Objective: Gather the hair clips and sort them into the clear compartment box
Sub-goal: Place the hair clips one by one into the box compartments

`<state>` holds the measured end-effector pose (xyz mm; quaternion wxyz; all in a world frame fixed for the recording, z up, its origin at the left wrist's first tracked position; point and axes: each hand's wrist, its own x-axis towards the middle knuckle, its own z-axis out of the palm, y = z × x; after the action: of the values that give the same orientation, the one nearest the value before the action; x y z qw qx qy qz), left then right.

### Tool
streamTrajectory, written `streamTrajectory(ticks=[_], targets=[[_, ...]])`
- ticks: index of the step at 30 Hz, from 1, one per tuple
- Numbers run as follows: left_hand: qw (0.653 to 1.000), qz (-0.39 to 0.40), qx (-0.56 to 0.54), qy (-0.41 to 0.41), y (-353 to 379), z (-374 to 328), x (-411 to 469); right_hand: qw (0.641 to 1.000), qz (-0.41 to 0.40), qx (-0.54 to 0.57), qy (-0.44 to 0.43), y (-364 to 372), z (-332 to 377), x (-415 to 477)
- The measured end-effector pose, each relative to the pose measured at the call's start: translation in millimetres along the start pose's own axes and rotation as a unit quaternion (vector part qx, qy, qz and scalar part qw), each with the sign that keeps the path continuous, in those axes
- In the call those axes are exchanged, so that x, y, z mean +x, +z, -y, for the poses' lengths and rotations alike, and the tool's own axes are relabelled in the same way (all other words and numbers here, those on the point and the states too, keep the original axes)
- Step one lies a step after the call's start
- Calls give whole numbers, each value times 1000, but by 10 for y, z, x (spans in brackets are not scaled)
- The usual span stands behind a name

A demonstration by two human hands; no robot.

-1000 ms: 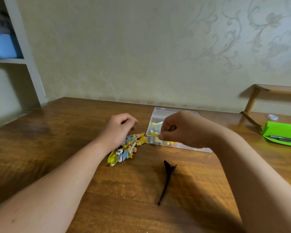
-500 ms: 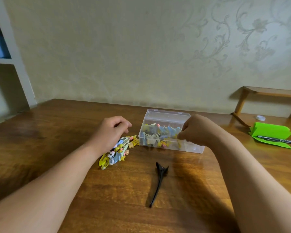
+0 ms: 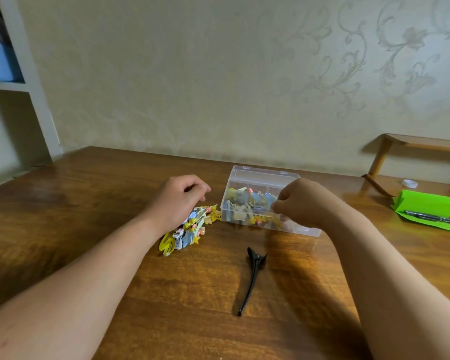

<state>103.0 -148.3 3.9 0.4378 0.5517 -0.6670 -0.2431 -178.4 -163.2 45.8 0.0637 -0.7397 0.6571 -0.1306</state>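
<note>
The clear compartment box (image 3: 260,174) stands open on the wooden table, with several coloured hair clips inside. My right hand (image 3: 305,205) reaches into its right half from the front, fingertips pinched together at a pale yellow clip among those inside. A pile of colourful hair clips (image 3: 190,233) lies left of the box. My left hand (image 3: 178,201) rests on the pile's far end with its fingers curled under; nothing shows between them. A long black clip (image 3: 253,278) lies alone on the table, nearer to me.
A folded green paper (image 3: 426,206) with a pen (image 3: 437,220) on it lies at the right, and a small white cap (image 3: 410,183) sits behind it. A wooden stand (image 3: 400,144) rises at the back right. A white shelf unit (image 3: 24,81) stands at the far left.
My right hand moved from the box's left end to its right half and stayed there. The view shifted, and more of the box's contents show. My left hand kept its place on the pile.
</note>
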Motion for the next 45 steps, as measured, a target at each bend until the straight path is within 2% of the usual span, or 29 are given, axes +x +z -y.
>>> streamTrajectory(ticks=[4, 9, 13, 16, 20, 27, 33, 37, 41, 45], targets=[[1000, -1, 2, -2, -2, 7, 6, 999, -15, 22, -27, 17, 70, -33], [1000, 11, 16, -2, -1, -4, 14, 986, -123, 48, -105, -3, 344, -119], [1000, 13, 13, 6, -29, -20, 8, 966, -66, 75, -238, 113, 741, -319], [1000, 3, -20, 6, -56, 4, 18, 953, -21, 57, -298, 293, 922, -417], [1000, -9, -20, -6, -30, 14, 36, 944, 5, 26, -329, 445, 995, -460], [1000, -4, -24, -11, -22, -1, 24, 933, -17, 42, -358, 491, 959, -421], [999, -5, -53, -11, -41, 44, 43, 927, -45, 140, -346, 494, 930, -388], [999, -5, -33, -5, -46, -2, 19, 934, -62, 216, -277, 302, 845, -331], [1000, -4, -26, -10, -19, -8, 13, 930, -105, 305, -178, -76, 456, -198], [1000, 15, -13, 6, 15, 12, 9, 956, -117, 244, -113, -282, 53, -89]])
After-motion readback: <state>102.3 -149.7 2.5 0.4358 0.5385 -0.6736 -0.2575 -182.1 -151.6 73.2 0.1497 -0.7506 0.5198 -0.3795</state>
